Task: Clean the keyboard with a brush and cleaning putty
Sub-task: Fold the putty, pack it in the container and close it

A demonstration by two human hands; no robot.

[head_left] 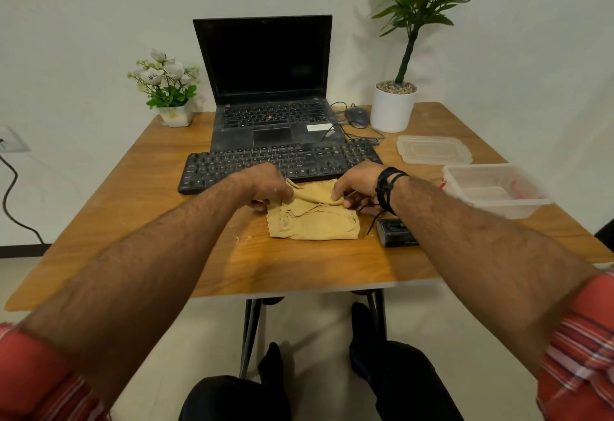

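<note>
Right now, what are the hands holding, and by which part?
Both hands hold the tan cloth by its far edge: left hand at the left corner, right hand at the right.

On the table, your cloth lies at the centre, with the keyboard just behind it at 12 o'clock and the laptop behind that. At 2 o'clock you have the lid, and nearer, at 3 o'clock, the container. The small flower pot stands at 10 o'clock, the big plant pot at 1 o'clock, with the mouse just left of it.
</note>
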